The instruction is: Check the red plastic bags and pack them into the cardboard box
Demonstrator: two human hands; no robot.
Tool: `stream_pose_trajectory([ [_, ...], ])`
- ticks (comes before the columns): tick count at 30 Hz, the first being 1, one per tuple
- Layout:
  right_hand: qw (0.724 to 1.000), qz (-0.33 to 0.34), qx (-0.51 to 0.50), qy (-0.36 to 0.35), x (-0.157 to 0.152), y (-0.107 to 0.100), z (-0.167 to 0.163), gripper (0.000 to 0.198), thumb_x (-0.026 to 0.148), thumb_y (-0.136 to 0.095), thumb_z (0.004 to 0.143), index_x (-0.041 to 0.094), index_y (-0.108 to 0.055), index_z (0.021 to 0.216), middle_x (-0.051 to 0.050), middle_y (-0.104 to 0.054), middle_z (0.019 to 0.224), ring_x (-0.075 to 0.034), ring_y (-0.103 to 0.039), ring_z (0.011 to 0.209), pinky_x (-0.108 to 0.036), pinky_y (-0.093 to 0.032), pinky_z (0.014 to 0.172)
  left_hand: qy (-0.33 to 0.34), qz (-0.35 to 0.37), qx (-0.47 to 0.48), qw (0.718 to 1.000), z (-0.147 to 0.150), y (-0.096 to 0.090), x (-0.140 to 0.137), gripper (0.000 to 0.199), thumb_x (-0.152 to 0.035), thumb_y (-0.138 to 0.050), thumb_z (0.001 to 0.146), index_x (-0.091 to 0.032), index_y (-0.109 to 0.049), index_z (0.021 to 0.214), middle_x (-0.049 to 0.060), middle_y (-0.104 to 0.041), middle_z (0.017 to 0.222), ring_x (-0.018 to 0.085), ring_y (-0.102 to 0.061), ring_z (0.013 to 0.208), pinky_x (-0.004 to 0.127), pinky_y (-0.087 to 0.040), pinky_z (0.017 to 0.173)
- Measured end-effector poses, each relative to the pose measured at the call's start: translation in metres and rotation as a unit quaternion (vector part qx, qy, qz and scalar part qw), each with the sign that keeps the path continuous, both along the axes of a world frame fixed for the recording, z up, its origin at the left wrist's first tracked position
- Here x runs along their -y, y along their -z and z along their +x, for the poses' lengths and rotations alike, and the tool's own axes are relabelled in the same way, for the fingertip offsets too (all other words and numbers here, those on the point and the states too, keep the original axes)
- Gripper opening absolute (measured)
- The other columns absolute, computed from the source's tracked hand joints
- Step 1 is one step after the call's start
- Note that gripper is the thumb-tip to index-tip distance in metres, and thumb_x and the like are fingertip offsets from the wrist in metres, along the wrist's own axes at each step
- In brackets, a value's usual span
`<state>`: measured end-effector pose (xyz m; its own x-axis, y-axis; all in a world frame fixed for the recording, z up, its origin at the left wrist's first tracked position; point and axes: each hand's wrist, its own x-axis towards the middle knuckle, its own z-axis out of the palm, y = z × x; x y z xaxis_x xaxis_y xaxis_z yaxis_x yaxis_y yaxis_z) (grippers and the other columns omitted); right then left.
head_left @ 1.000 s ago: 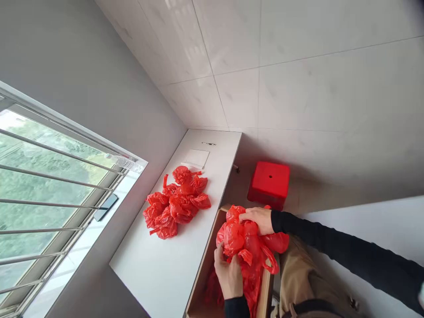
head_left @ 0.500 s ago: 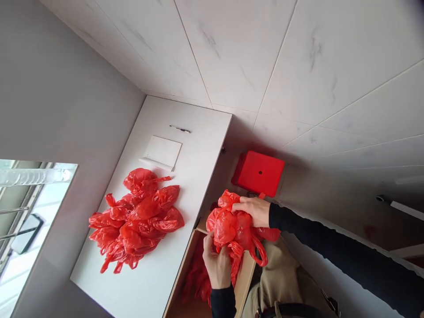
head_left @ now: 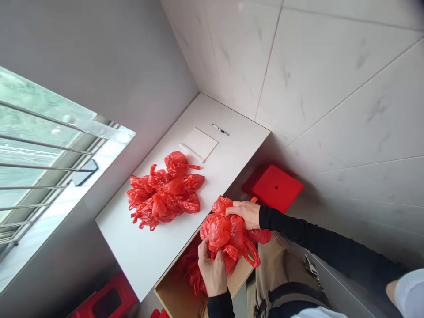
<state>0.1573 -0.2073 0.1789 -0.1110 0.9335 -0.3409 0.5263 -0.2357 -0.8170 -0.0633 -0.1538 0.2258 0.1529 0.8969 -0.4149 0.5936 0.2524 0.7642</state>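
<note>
Both my hands are closed on a bunch of knotted red plastic bags [head_left: 220, 232] above the cardboard box. My left hand [head_left: 212, 267] grips the bunch from the near left side, fingers and thumb curled into the plastic. From the upper right, my right hand [head_left: 245, 213] lies across the top, its fingertips partly hidden in the folds. Looped bag handles dangle on the right side of the bunch. Inside the open cardboard box [head_left: 177, 293] lie more red bags, partly covered by my left hand and the bunch.
A pile of red plastic bags [head_left: 165, 194] sits on the white table [head_left: 132, 247], with a white sheet or pad [head_left: 200, 143] and a pen [head_left: 220, 129] beyond. Red stools [head_left: 278, 185] stand beside the table. A phone [head_left: 85, 172] rests on the windowsill at left.
The camera view has turned, so the table and pile appear shifted right and more window shows. Both hands still hold the bunch over the box, nearly unchanged.
</note>
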Motion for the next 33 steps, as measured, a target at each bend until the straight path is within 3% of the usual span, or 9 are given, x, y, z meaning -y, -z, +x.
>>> stream_pose_trajectory([
  [3,1.000,0.019,0.023,0.003,-0.004,-0.016,-0.018,0.039,0.036,-0.070,0.091,0.019,-0.059,0.123,-0.005,-0.060,0.107,-0.017,-0.059,0.083,-0.036,-0.053,0.077,0.007,0.012,0.045,0.999,-0.018,-0.006,-0.008,0.042,-0.030,-0.070,0.065,-0.016,-0.069,0.105,0.009,-0.070,0.105,0.026,-0.066,0.101,0.036,-0.051,0.092],
  [7,0.997,0.039,0.062,0.011,-0.003,-0.028,-0.032,0.037,0.039,-0.069,0.092,0.018,-0.060,0.121,-0.005,-0.060,0.106,-0.018,-0.060,0.085,-0.037,-0.054,0.079,0.019,0.019,0.112,0.993,-0.029,0.000,-0.019,0.040,-0.027,-0.068,0.064,-0.015,-0.070,0.101,0.010,-0.070,0.100,0.026,-0.066,0.094,0.038,-0.053,0.087],
  [10,0.995,0.050,0.085,0.010,-0.010,-0.029,-0.027,0.038,0.040,-0.068,0.093,0.017,-0.059,0.121,-0.005,-0.061,0.104,-0.019,-0.061,0.087,-0.039,-0.054,0.081,0.016,0.032,0.142,0.989,-0.020,0.008,-0.032,0.038,-0.023,-0.065,0.061,-0.015,-0.071,0.097,0.010,-0.069,0.096,0.027,-0.066,0.091,0.039,-0.054,0.084],
  [13,0.993,0.072,0.091,-0.003,-0.037,-0.025,-0.009,0.037,0.040,-0.068,0.093,0.017,-0.059,0.120,-0.005,-0.062,0.104,-0.020,-0.062,0.091,-0.040,-0.054,0.084,0.017,0.053,0.155,0.986,-0.003,0.014,-0.056,0.037,-0.021,-0.065,0.061,-0.016,-0.072,0.097,0.010,-0.068,0.099,0.027,-0.066,0.092,0.040,-0.054,0.086],
  [17,0.988,0.117,0.086,-0.044,-0.118,-0.011,0.022,0.034,0.040,-0.068,0.094,0.016,-0.060,0.116,-0.005,-0.064,0.104,-0.020,-0.063,0.092,-0.040,-0.054,0.084,0.010,0.086,0.146,0.986,0.019,0.025,-0.112,0.038,-0.022,-0.068,0.065,-0.018,-0.072,0.102,0.009,-0.065,0.105,0.028,-0.065,0.100,0.041,-0.054,0.092],
  [22,0.978,0.158,0.097,-0.090,-0.262,0.021,0.076,0.030,0.040,-0.069,0.093,0.017,-0.062,0.110,-0.004,-0.063,0.100,-0.018,-0.062,0.088,-0.037,-0.055,0.081,-0.011,0.142,0.115,0.983,0.068,0.041,-0.224,0.040,-0.020,-0.067,0.070,-0.022,-0.070,0.111,0.007,-0.061,0.108,0.026,-0.065,0.102,0.039,-0.054,0.092],
  [28,0.966,0.179,0.182,-0.044,-0.403,0.055,0.182,0.032,0.039,-0.066,0.096,0.016,-0.061,0.119,-0.007,-0.062,0.113,-0.022,-0.062,0.100,-0.043,-0.054,0.090,-0.013,0.193,0.119,0.974,0.185,0.083,-0.365,0.046,-0.010,-0.065,0.071,-0.023,-0.067,0.115,0.007,-0.056,0.112,0.025,-0.063,0.108,0.038,-0.052,0.101],
  [33,0.948,0.147,0.283,-0.017,-0.478,0.084,0.250,0.036,0.039,-0.064,0.098,0.018,-0.059,0.127,-0.009,-0.061,0.122,-0.023,-0.062,0.105,-0.044,-0.055,0.091,-0.001,0.172,0.147,0.974,0.274,0.132,-0.442,0.049,-0.007,-0.061,0.076,-0.015,-0.063,0.124,0.015,-0.055,0.121,0.028,-0.063,0.114,0.041,-0.051,0.104],
])
